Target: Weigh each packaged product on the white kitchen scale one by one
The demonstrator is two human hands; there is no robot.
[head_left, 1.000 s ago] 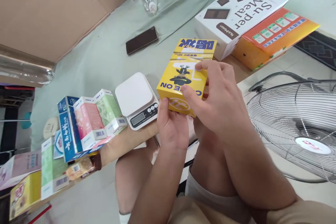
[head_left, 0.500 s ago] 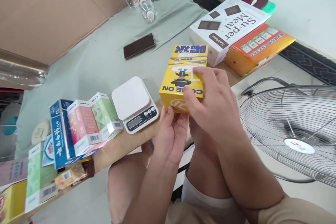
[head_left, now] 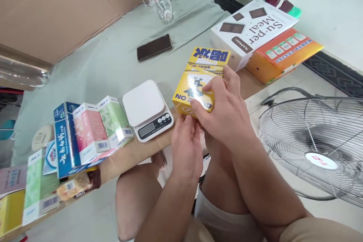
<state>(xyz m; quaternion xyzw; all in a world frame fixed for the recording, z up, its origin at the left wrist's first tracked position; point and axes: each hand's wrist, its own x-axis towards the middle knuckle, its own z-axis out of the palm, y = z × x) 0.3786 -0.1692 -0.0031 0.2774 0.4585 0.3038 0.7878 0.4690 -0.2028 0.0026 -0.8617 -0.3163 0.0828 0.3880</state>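
A yellow carton (head_left: 195, 87) with blue lettering, reading "ON" near its lower edge, lies at the table's front edge with its printed face up. My right hand (head_left: 225, 106) grips it from the right, thumb on the near part of the top face and fingers along the right side. Below its near end, my left hand (head_left: 187, 147) holds the bottom edge, palm partly turned up; some of its fingertips are hidden under the carton. Just left of the carton stands a white kitchen scale (head_left: 147, 109) with a bare weighing plate.
Small boxes, among them a blue one (head_left: 66, 140) and a pink one (head_left: 90, 130), line the table's left front. A phone (head_left: 154, 47), water bottles (head_left: 162, 2) and a white "Su-per Meal" box (head_left: 252, 32) lie farther back. An orange box (head_left: 283, 55) and a floor fan (head_left: 314, 147) are right.
The carton has turned slightly and tilted flatter toward the table. My right hand has slid down and left with it, and my left hand's thumb has left the near face.
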